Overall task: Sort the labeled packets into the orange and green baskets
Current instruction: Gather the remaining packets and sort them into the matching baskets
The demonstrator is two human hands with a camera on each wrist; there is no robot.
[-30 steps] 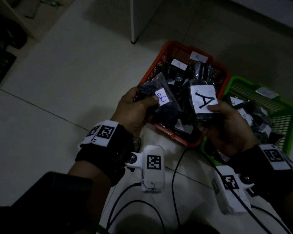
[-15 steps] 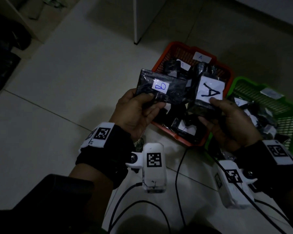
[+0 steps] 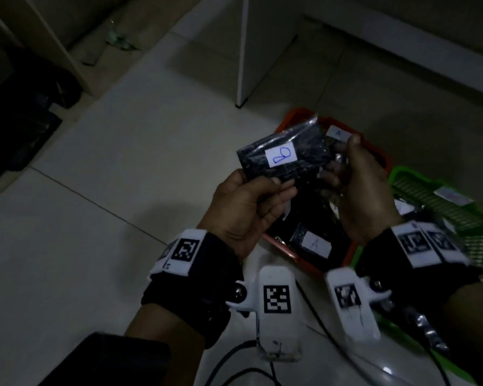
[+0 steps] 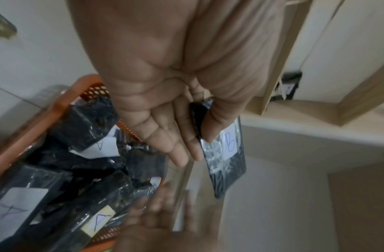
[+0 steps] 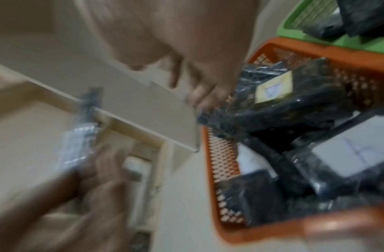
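My left hand [image 3: 251,201] pinches a black packet with a white "B" label [image 3: 285,160] by its near end, holding it up over the left side of the orange basket [image 3: 290,254]. The left wrist view shows thumb and fingers [image 4: 182,136] clamped on that B packet [image 4: 225,158]. My right hand [image 3: 357,188] hovers over the orange basket just right of the packet, fingers straight and empty [image 5: 186,76]. Several black packets labelled "A" [image 3: 315,243] lie in the orange basket [image 5: 273,226]. The green basket [image 3: 402,174] on the right holds more black packets.
The baskets stand side by side on a pale tiled floor. A white furniture panel [image 3: 251,51] reaches the floor behind the orange basket. Black cables [image 3: 318,316] trail near me. Dark objects [image 3: 20,129] lie under a wooden shelf at the left.
My right hand no longer holds the large "A" packet and has swung left, fingers opened, beside the B packet. My left hand has raised and levelled the B packet.
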